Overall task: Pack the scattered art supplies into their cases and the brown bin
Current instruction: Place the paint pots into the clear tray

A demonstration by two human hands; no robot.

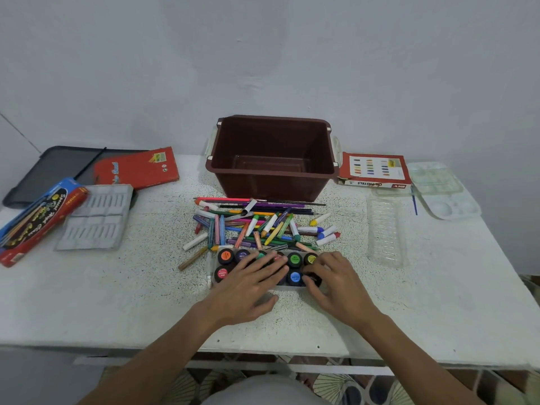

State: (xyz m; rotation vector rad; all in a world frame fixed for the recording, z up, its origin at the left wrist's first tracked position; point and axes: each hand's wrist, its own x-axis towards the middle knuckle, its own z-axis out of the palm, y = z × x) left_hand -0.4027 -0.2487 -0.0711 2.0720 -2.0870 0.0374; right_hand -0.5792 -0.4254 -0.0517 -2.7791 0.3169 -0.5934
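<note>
The empty brown bin stands at the back middle of the white table. In front of it lies a loose pile of crayons, markers and pencils. Nearer to me is a clear tray of black-lidded paint pots in two rows. My left hand lies flat with straight fingers on the middle pots. My right hand has its fingers curled round a dark pot at the tray's right end. Both hands hide several pots.
At the left are a grey moulded insert, a red pencil box, a black mesh case and a blue-and-red box. At the right are an oil pastels box, a clear plastic insert, a white palette and a blue brush.
</note>
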